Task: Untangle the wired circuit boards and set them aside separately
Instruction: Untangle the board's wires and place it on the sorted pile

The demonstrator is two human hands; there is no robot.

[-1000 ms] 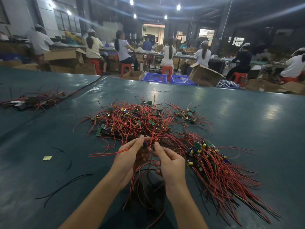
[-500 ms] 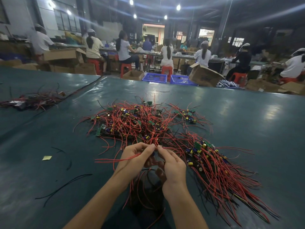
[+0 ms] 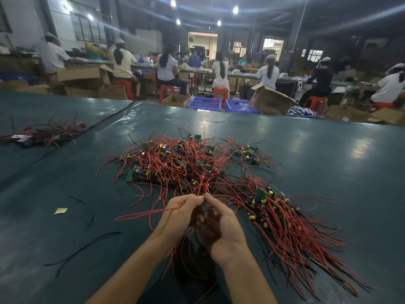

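A tangled heap of small green circuit boards with red wires point(image 3: 175, 163) lies mid-table. To its right, a combed-out bundle of boards point(image 3: 285, 218) has its red wires trailing toward the near right. My left hand point(image 3: 177, 213) and my right hand point(image 3: 221, 222) meet in front of the heap, fingertips pinched together on red wires that run up from it. Red wires hang down between my palms, and a long one sticks out left from my left hand. Whatever board sits between my fingers is hidden.
The table has a dark green cover point(image 3: 328, 163). Another wire pile point(image 3: 43, 133) sits at the far left. Loose black wires point(image 3: 81, 249) and a yellow paper scrap point(image 3: 60, 210) lie near left. Seated workers, cardboard boxes and blue crates point(image 3: 205, 103) stand beyond the far edge.
Both hands have drawn back toward me and a little lower, pulling the red wires out from the heap. Their fingertips have closed together.
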